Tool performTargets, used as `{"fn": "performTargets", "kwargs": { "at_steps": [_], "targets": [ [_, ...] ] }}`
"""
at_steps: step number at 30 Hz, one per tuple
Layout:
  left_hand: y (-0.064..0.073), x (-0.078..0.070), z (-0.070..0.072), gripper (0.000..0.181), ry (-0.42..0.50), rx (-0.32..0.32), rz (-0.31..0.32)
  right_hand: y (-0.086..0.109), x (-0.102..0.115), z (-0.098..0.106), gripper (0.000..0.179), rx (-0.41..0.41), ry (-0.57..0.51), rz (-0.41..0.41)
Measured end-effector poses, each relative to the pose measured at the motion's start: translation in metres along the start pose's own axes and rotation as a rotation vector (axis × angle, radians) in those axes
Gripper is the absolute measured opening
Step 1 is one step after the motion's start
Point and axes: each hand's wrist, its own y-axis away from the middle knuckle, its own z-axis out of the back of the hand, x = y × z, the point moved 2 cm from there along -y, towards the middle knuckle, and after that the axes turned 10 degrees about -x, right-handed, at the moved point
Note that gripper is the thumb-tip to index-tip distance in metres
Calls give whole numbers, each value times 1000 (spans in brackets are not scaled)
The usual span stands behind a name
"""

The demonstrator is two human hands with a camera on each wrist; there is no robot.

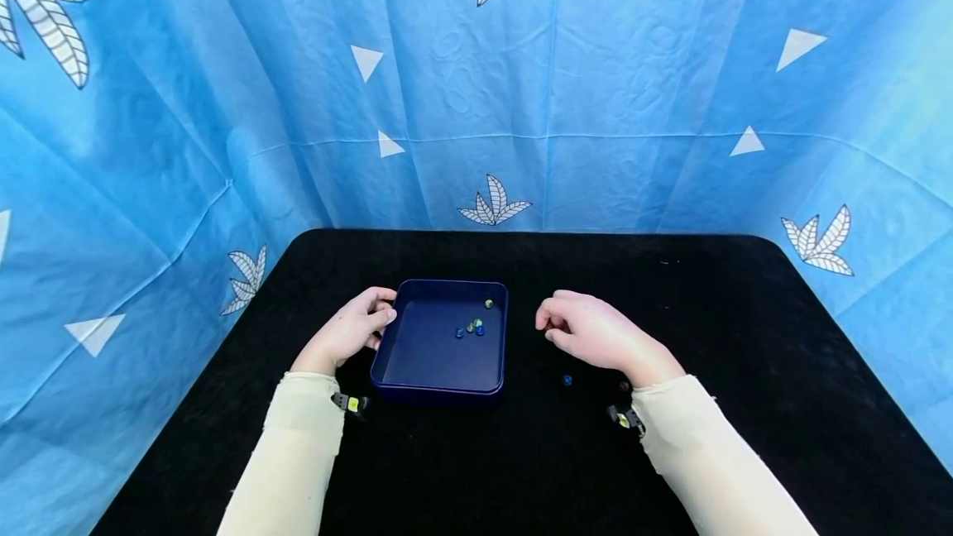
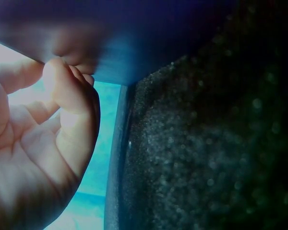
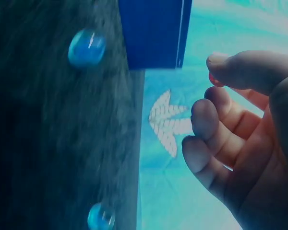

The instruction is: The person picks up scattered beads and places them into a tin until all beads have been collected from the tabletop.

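A shallow navy blue tray (image 1: 439, 366) lies on the black tabletop, with several small green and blue glass marbles (image 1: 459, 332) inside. My left hand (image 1: 350, 329) grips its left side, thumb at the rim; in the left wrist view the curled fingers (image 2: 69, 105) touch the tray wall (image 2: 134, 38). Right of the tray, above the table, my right hand (image 1: 591, 329) pinches a small red marble (image 3: 213, 79) between thumb and fingertip. Below that hand a blue marble (image 1: 567, 380) lies on the cloth, and a dark reddish marble (image 1: 624, 386) sits close by the wrist.
The black table (image 1: 447, 470) has its far edge against a blue curtain (image 1: 633, 64) with white leaves and triangles, which also hangs at both sides. Two bluish marbles (image 3: 86, 48) show in the right wrist view.
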Motion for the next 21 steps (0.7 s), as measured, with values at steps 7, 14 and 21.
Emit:
{"fn": "performTargets", "kwargs": {
  "at_steps": [7, 14, 21],
  "targets": [
    [10, -18, -1, 42, -3, 9, 0, -15, 28, -15, 13, 23, 11, 63],
    [-3, 4, 0, 43, 18, -3, -2, -23, 44, -22, 14, 18, 0, 111],
    [-6, 7, 0, 42, 29, -2, -8, -34, 56, -24, 16, 29, 30, 123]
  ]
}}
